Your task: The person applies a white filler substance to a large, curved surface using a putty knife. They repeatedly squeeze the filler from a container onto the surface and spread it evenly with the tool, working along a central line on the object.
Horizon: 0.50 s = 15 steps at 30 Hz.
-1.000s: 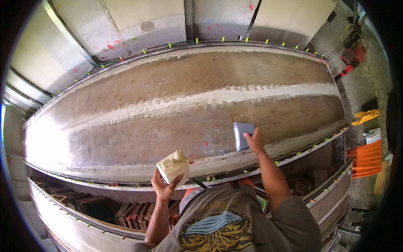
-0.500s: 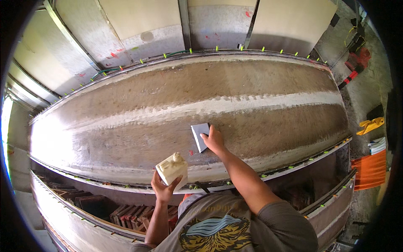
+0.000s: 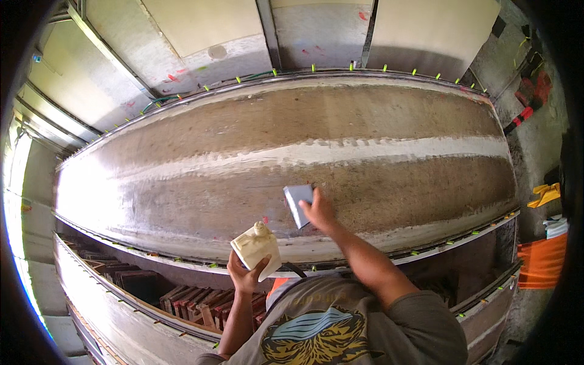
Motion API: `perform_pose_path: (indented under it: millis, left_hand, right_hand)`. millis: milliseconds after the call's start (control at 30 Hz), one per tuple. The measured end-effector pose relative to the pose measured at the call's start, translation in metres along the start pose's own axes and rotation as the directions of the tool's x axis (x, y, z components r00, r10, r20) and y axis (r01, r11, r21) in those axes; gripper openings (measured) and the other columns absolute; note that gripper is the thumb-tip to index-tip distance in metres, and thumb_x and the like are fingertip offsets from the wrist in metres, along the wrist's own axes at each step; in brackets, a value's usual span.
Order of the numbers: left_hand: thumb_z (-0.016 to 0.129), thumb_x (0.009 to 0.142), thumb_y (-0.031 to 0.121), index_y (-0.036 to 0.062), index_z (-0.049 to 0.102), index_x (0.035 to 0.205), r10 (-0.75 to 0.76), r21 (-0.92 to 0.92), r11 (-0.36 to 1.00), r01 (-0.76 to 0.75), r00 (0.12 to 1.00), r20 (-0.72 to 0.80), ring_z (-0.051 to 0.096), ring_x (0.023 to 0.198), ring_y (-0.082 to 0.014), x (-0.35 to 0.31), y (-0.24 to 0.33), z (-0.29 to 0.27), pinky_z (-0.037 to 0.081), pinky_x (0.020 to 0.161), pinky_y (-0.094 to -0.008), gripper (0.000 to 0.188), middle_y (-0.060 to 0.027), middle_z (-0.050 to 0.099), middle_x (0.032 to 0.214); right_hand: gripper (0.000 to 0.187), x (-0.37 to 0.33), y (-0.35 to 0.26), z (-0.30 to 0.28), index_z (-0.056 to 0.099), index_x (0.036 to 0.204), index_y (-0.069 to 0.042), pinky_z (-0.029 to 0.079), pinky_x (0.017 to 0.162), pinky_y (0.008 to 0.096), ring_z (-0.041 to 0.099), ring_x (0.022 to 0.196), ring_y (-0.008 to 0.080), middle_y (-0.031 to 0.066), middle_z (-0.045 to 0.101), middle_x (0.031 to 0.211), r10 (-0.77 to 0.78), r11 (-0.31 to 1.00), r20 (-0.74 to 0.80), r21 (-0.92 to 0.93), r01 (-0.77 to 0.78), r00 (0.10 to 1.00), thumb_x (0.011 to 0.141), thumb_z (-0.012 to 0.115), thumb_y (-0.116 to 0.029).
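Observation:
In my left hand [image 3: 244, 275] I grip a cream, squarish putty board [image 3: 246, 242] by its lower side, fingers wrapped round it. A rounded lump of pale paste [image 3: 260, 229] sits at its upper corner. My right hand [image 3: 320, 210] pinches a flat grey spreader [image 3: 299, 204], thumb on its face; a pale strip runs down its left edge. The spreader is over the near half of a long brown panel [image 3: 395, 115]; whether it touches cannot be made out. A broad whitish band of filler [image 3: 340, 151] runs lengthwise along the panel.
Lime-green clips [image 3: 314, 67] line the panel's rims. Below the near rim, dark blocks [image 3: 196, 302] stand in a gap before a second pale panel [image 3: 131, 313]. Light wall panels [image 3: 201, 27] rise behind. At right lie an orange cloth [image 3: 541, 261] and a yellow glove [image 3: 544, 194].
The whole view has shifted a little. My right hand and the spreader have come slightly toward me and right, with the spreader's angle changed. The left hand still holds the putty board.

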<state>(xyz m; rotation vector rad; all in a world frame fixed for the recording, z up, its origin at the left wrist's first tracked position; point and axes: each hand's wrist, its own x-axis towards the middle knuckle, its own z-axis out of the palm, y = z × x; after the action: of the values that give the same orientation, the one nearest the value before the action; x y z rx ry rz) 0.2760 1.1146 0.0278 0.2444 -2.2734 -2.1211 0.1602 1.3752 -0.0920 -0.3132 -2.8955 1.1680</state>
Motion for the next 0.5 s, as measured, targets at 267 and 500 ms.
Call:
perform_pose_path:
  millis: [267, 500]
  left_hand:
    - [0.092, 0.071, 0.017, -0.0025, 0.062, 0.12, 0.009, 0.055, 0.998, -0.01, 1.0, 0.017, 0.067, 0.099, -0.0177, 0.003, 0.005, 0.019, 0.053, 0.091, -0.034, 0.06, -0.0108, 0.071, 0.109]
    - [0.093, 0.071, 0.022, -0.0022, 0.063, 0.118, 0.051, 0.091, 0.994, -0.058, 0.996, 0.068, 0.067, 0.098, -0.0182, 0.011, 0.008, 0.026, 0.053, 0.09, -0.0339, 0.061, -0.0108, 0.072, 0.108]
  right_hand:
    - [0.056, -0.026, 0.117, -0.077, 0.055, 0.113, 0.003, 0.052, 0.077, 0.0521, 0.067, 0.093, 0.044, 0.0262, 0.066, 0.098, 0.221, 0.975, -0.149, 0.012, -0.222, 0.964, 0.084, 0.077, -0.04]
    - [0.05, -0.043, 0.172, -0.117, 0.056, 0.108, 0.003, 0.051, 0.078, 0.052, 0.066, 0.094, 0.044, 0.0268, 0.065, 0.101, 0.306, 0.94, -0.272, -0.068, -0.335, 0.912, 0.083, 0.079, -0.034]
